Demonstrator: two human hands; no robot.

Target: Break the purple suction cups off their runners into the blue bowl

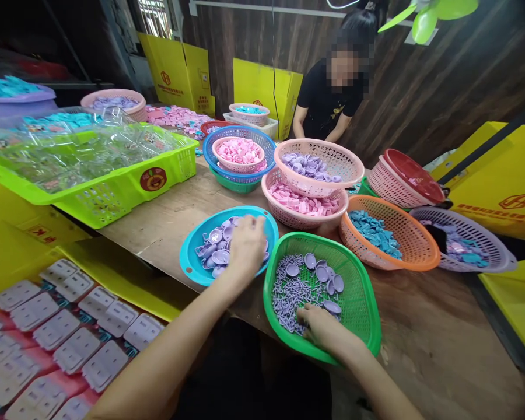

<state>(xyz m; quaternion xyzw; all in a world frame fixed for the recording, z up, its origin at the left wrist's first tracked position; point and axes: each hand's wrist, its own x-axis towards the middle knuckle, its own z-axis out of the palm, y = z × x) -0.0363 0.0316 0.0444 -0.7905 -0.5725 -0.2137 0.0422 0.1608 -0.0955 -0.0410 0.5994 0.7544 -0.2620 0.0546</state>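
Observation:
My left hand [247, 248] is over a blue basket [190, 265] of glossy lilac oval cup-like pieces [221, 256]. Its fingers are curled together, slightly blurred, and whatever they hold is hidden. In a green basket [363, 291] close to me, my right hand [321, 329] reaches down with bent fingers into a heap of small lilac hook-like parts [293, 291]. Its fingertips are closed low among these parts, and I cannot make out what is between them. Several loose lilac oval cups [324, 273] lie at the far side of that basket.
Stacked pink baskets [354, 163], an orange basket [415, 233] of teal pieces and a lilac basket [499, 254] stand beyond. A lime crate [100, 204] of clear packages is left. Pink-and-white packed items [105, 364] lie lower left. A person [328, 99] sits opposite.

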